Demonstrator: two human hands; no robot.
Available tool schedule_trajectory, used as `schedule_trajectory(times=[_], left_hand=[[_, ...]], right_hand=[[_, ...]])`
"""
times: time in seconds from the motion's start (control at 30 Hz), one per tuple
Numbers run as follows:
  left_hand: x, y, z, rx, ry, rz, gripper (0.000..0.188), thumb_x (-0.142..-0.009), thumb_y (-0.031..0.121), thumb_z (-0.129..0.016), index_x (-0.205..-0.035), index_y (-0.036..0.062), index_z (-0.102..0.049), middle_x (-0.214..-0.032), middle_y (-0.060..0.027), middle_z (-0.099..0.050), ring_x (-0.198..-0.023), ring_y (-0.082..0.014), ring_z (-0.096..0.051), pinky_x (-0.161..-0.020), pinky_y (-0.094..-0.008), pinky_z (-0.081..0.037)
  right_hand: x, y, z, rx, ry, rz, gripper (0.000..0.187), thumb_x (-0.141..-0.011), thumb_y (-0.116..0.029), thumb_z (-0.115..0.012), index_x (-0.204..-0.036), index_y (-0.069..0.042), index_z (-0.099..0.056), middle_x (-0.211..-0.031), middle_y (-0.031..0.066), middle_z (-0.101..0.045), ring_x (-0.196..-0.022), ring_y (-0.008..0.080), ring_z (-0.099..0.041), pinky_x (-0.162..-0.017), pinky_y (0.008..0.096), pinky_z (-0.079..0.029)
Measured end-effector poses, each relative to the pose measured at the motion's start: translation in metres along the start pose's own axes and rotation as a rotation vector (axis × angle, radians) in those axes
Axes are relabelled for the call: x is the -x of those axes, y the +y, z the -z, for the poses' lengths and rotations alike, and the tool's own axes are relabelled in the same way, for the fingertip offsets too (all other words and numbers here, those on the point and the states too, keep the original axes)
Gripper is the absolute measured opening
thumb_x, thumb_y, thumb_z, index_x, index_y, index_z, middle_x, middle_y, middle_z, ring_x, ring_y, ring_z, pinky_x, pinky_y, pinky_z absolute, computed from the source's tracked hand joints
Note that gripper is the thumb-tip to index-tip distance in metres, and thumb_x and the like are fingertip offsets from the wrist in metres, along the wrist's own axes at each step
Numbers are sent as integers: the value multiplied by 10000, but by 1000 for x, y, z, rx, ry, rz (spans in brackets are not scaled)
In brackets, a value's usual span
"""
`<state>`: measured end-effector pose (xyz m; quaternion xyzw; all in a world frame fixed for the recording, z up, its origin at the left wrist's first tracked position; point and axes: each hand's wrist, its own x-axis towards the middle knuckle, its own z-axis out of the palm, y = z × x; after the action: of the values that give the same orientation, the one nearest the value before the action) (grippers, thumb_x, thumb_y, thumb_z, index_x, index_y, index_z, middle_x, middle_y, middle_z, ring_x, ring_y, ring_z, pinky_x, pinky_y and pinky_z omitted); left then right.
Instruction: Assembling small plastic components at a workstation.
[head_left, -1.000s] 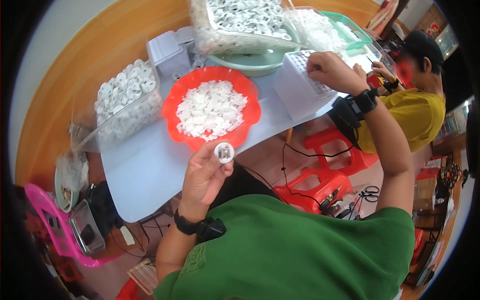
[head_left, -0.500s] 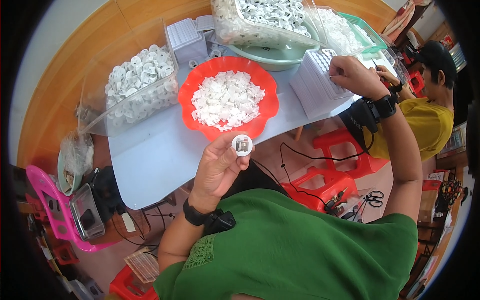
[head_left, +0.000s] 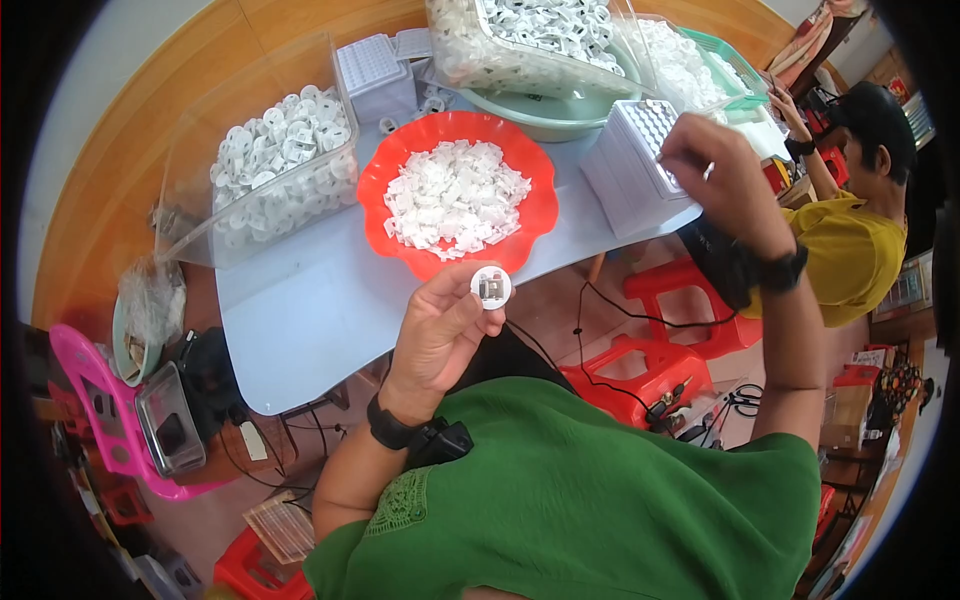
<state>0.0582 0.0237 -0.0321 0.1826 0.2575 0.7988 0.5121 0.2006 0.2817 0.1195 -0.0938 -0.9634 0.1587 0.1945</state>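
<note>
In front of my chest my left hand [head_left: 432, 335] grips a small round white plastic part [head_left: 491, 288] between thumb and fingers. Its open side faces up, and metal pieces show inside. Raised at the right, my right hand [head_left: 728, 180] has its fingers curled together beside a stack of white trays [head_left: 625, 170]. A tiny pale speck shows at those fingertips, too small to name. Rows of small round pieces sit in the top tray. Between the hands and the back of the table lies a red scalloped bowl [head_left: 545, 205] full of small white plastic pieces [head_left: 455, 195].
A clear bin [head_left: 200, 225] of round white parts stands on the left of the pale blue table [head_left: 290, 330]. Behind are more white trays [head_left: 375, 75] and a heaped clear bin [head_left: 460, 60] over a green basin [head_left: 540, 122]. Red stools [head_left: 640, 375] and a person in yellow [head_left: 850, 245] are at right.
My right hand has come away from the top tray, moving toward me and slightly right. The left hand still holds the round part, shifted slightly right. The other person's arm has risen.
</note>
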Motion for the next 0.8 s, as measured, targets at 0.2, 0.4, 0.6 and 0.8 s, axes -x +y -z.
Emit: schedule_trajectory(times=[0.2, 0.4, 0.6, 0.8], left_hand=[[-1, -4, -9, -58, 12, 5, 381, -829, 117, -684, -1165, -10, -555, -1001, -97, -636, -814, -157, -627, -697, -259, -512], [5, 0, -18, -153, 38, -31, 347, -826, 71, -676, -1140, -28, -565, -967, -90, -641, -812, -149, -624, -702, -260, -512], [8, -4, -22, -275, 72, -115, 292, -821, -21, -645, -1104, -46, -581, -963, -96, -637, -800, -148, -627, -675, -255, -524], [10, -3, -26, -348, 64, -97, 276, -814, -43, -642, -1085, -55, -591, -957, -98, -617, -770, -148, -628, -651, -244, -538]], right_hand=[[26, -67, -84, -160, 152, 338, 214, -649, 13, -681, -814, -22, -549, -768, 107, -551, -642, 278, -578, -534, 351, -460], [34, -80, -123, -154, 325, 387, 179, -632, -4, -641, -727, -19, -491, -698, 82, -490, -570, 239, -525, -449, 344, -422], [38, -85, -127, -89, 321, 399, 185, -633, -44, -640, -735, -16, -489, -721, 83, -487, -591, 223, -523, -473, 337, -428], [38, -78, -122, -157, 159, 426, 187, -630, -25, -642, -744, -1, -496, -718, 98, -491, -589, 244, -529, -481, 348, -426]])
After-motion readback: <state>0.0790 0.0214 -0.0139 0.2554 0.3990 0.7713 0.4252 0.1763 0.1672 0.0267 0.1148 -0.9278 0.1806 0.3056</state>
